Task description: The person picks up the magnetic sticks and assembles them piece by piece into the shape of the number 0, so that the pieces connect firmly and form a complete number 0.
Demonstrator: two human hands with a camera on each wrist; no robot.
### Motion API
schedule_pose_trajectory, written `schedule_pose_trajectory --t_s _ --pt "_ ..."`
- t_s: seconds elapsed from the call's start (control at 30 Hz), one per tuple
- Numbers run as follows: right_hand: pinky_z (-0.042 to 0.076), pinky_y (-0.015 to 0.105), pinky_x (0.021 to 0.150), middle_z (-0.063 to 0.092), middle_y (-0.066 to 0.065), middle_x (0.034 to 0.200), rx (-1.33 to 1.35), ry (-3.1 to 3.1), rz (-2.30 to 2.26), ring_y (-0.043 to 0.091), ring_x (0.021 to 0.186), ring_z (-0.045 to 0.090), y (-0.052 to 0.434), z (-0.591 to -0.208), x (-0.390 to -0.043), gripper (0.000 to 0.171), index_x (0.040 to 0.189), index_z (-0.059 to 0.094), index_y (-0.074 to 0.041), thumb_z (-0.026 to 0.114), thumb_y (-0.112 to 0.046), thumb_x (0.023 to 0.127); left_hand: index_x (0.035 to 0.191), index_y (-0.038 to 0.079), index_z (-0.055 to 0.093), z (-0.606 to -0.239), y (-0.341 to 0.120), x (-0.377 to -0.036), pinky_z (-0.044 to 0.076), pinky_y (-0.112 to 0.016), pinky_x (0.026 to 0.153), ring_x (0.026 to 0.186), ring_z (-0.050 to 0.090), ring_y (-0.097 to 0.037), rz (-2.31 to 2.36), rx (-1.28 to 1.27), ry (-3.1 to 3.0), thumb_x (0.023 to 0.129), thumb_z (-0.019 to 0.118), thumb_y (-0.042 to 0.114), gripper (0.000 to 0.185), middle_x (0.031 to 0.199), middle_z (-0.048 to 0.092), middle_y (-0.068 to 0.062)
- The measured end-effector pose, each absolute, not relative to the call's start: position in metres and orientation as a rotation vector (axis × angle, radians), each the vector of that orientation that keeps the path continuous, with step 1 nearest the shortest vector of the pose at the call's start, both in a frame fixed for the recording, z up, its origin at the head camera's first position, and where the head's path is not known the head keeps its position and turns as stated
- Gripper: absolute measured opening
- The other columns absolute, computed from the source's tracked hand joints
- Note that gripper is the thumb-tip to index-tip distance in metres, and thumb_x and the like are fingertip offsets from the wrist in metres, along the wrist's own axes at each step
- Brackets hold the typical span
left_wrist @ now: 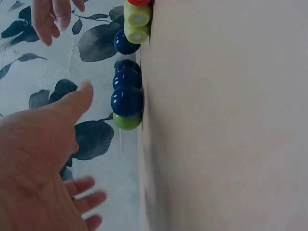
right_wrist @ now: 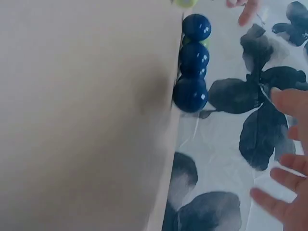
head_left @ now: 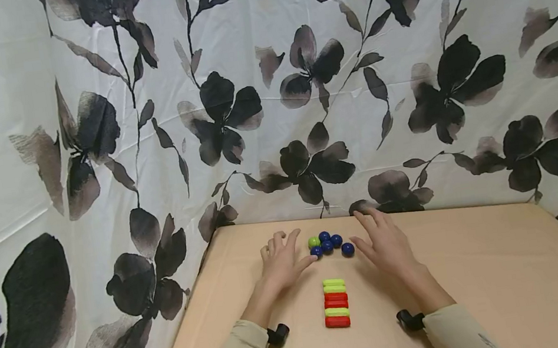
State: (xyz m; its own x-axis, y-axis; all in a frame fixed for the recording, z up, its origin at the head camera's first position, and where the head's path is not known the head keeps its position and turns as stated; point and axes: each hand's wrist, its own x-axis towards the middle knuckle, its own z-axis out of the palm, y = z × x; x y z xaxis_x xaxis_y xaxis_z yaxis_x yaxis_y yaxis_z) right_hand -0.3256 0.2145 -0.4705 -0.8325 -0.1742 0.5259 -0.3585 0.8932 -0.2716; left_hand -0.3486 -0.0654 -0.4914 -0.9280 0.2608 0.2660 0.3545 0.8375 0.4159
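Note:
Several dark blue balls (head_left: 327,247) and one green ball (head_left: 313,242) lie in a loose cluster toward the back of the table. My left hand (head_left: 281,263) hovers just left of the cluster, fingers spread, its thumb near the closest blue ball (left_wrist: 127,101). On the cluster's other side is my right hand (head_left: 388,245), with its fingers apart and nothing held. The rightmost blue ball (head_left: 347,249) lies nearest to it. In front of the balls, a column of red and yellow-green rods (head_left: 336,304) lies side by side, between my forearms.
The light wood-coloured table (head_left: 486,275) reaches back to a white cloth with dark flowers (head_left: 310,169), which hangs behind it and on the left. A black wrist camera (head_left: 278,336) sits on the left wrist and another camera (head_left: 409,320) on the right.

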Motion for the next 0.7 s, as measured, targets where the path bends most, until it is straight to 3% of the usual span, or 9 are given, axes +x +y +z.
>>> schedule_pose_trajectory --t_s 0.13,0.27,0.43,0.7 --pt "0.06 0.05 0.092 0.051 0.015 0.147 0.493 -2.53 0.845 0.035 0.121 0.063 0.204 -0.468 -0.326 0.06 0.151 0.053 -0.014 0.074 -0.031 0.098 0.148 0.023 0.052 -0.5 -0.06 -0.357 0.039 -0.045 0.097 0.115 0.052 -0.026 -0.975 -0.606 -2.756 0.097 0.073 0.045 0.059 0.129 0.054 -0.012" --pt "0.061 0.041 0.091 0.062 0.011 0.135 0.633 -2.618 1.115 0.031 0.113 0.066 0.196 -0.466 -0.327 0.044 0.14 0.064 -0.013 0.073 -0.025 0.099 0.141 0.017 0.06 -0.511 -0.055 -0.364 0.048 -0.035 0.086 0.103 0.058 -0.024 -1.137 -0.702 -2.677 0.098 0.075 0.035 0.049 0.119 0.06 -0.011" --pt "0.056 0.03 0.086 0.073 0.01 0.113 0.855 -2.881 1.206 0.024 0.099 0.064 0.192 -0.469 -0.328 0.03 0.127 0.072 -0.007 0.073 -0.013 0.098 0.139 0.011 0.063 -0.519 -0.053 -0.365 0.042 -0.03 0.074 0.09 0.053 -0.024 -1.246 -0.702 -2.673 0.098 0.075 0.029 0.046 0.105 0.058 -0.015" --pt "0.049 0.026 0.072 0.07 -0.002 0.093 0.966 -2.99 1.184 0.018 0.085 0.057 0.19 -0.486 -0.331 0.017 0.111 0.078 -0.013 0.076 -0.014 0.095 0.14 0.014 0.063 -0.523 -0.049 -0.366 0.037 -0.028 0.07 0.081 0.045 -0.014 -1.186 -0.708 -2.704 0.102 0.068 0.031 0.041 0.095 0.05 -0.006"
